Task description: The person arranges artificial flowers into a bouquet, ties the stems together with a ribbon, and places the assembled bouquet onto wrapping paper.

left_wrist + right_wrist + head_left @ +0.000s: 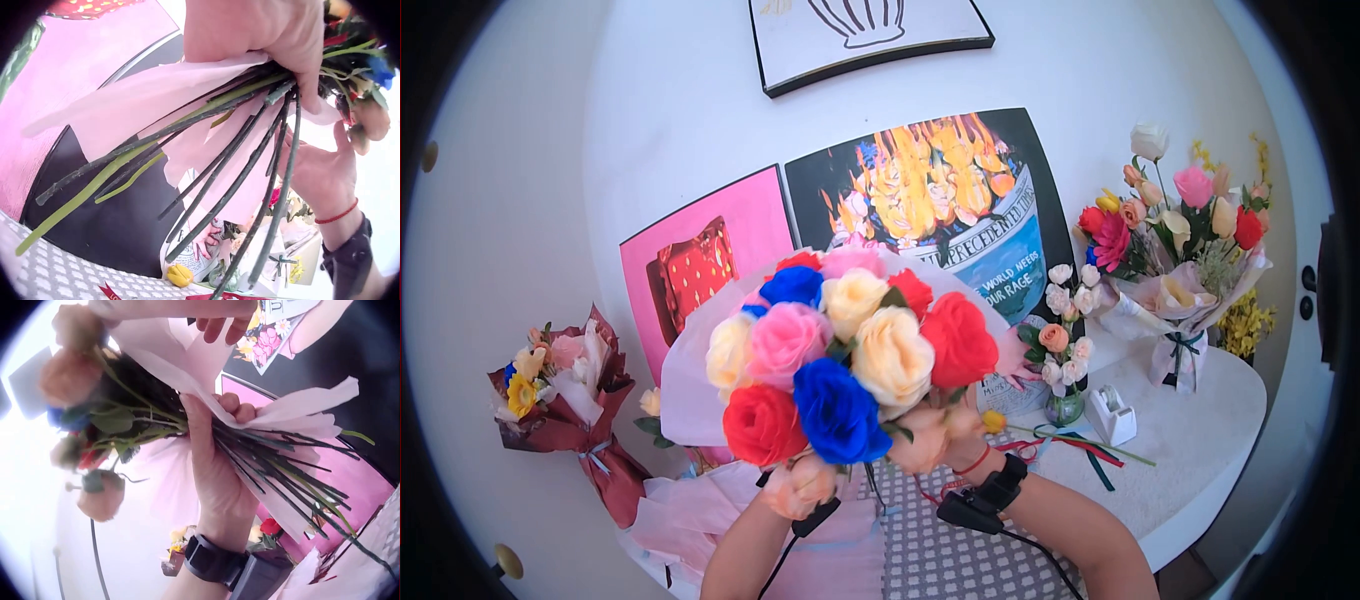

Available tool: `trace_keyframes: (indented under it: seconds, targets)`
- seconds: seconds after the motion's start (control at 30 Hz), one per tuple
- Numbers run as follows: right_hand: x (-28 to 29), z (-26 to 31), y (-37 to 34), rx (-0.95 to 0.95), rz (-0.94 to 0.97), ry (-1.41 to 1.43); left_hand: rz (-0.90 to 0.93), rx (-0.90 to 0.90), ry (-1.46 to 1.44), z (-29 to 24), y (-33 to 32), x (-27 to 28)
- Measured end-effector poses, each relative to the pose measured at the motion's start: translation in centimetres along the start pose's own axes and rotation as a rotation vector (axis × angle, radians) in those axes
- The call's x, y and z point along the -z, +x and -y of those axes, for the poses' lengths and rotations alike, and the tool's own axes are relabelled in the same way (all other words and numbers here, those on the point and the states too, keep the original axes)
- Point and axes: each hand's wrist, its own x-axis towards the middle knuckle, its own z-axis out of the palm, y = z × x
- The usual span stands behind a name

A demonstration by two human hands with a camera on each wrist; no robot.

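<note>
A bouquet of red, blue, pink and cream roses (845, 350) stands in front of me, backed by pale wrapping paper (690, 385). My left hand (219, 459) grips its dark green stems (281, 465) just below the blooms, with pink paper gathered around them. In the head view the flowers hide that hand. My right hand (322, 172), with a red cord at its wrist, is at the other side of the bouquet. Its thumb is spread and its fingers reach along the paper beside the stems. Peach blooms (72, 378) hang close to it.
At right, a round white table (1200, 430) holds a tape dispenser (1112, 415), ribbons (1090, 450), a small glass vase (1064, 405) and a wrapped bouquet (1180, 260). Another bouquet in maroon paper (610, 430) stands left. Pink paper (700, 520) lies over a patterned cloth (940, 560).
</note>
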Motion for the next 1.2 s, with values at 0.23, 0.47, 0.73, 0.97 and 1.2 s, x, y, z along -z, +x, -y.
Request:
trace_keyframes:
  seconds: [0.23,0.47,0.73,0.97,1.2]
  targets:
    - [-5.7,6.6,1.2,0.343,0.162,-0.757,0.021,-0.066,-0.030,-1.5,2.5,0.1]
    - [-6.4,8.0,1.7,0.423,-0.191,-0.658,0.081,-0.098,-0.060,-2.9,3.9,-1.4]
    - [-6.1,12.7,3.3,0.159,-0.051,-0.665,0.028,-0.121,-0.092,-3.7,3.9,0.6]
    - [-6.4,14.5,2.7,0.095,0.235,-1.347,0.036,-0.142,-0.156,-3.9,4.4,0.1]
    - [-6.4,14.0,3.2,0.508,0.182,-1.184,0.055,-0.135,-0.209,-3.6,4.3,-0.4]
